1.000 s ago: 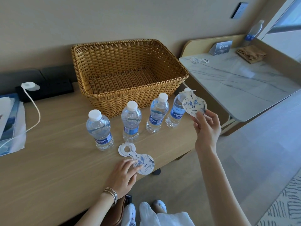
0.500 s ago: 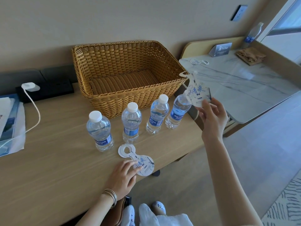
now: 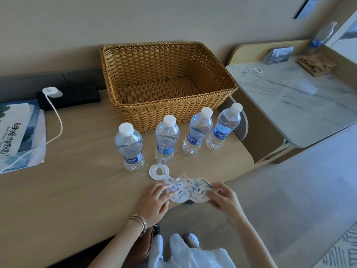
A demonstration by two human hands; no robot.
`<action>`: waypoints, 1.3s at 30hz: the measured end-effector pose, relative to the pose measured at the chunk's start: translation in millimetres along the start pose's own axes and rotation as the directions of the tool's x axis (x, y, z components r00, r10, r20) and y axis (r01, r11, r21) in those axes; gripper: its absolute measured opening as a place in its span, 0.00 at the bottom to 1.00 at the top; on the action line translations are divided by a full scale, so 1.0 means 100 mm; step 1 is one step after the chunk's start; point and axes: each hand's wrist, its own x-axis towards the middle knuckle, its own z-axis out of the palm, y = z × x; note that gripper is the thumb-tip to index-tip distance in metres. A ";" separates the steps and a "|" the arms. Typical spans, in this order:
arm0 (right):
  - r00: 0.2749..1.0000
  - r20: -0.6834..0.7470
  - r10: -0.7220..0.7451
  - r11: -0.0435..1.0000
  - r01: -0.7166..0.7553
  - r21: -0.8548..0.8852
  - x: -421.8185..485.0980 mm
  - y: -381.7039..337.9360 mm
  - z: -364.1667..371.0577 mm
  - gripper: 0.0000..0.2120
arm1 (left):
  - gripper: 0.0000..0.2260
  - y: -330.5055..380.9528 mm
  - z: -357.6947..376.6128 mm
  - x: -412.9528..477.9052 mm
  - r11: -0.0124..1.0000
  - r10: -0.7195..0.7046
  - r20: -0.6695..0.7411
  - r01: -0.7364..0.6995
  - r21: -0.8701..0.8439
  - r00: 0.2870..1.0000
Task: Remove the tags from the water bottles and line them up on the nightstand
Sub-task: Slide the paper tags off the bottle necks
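Observation:
Several clear water bottles with white caps stand in a row on the wooden nightstand (image 3: 77,190), from the leftmost bottle (image 3: 130,147) to the rightmost bottle (image 3: 224,126). None carries a tag. A small pile of white tags (image 3: 159,172) with blue print lies near the front edge. My left hand (image 3: 154,200) rests on it with its fingers laid flat. My right hand (image 3: 222,198) pinches another tag (image 3: 197,190) and holds it against the right side of the pile.
An empty wicker basket (image 3: 173,117) stands right behind the bottles. A white charger (image 3: 52,91) with its cable and a booklet (image 3: 17,132) lie at the left. A marble side table (image 3: 289,97) at the right carries another bottle (image 3: 322,35), a sign and a brown cloth.
My right hand lifted the tag off the rightmost bottle's neck and brought it down to the pile under my left hand. The bottles have not moved.

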 end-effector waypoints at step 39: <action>0.958 0.242 -0.151 0.416 0.284 -0.864 0.71 0.14 0.58 0.19 | 0.13 0.18 -0.02 -0.22 0.975 -0.204 -0.036 0.206 0.085 0.978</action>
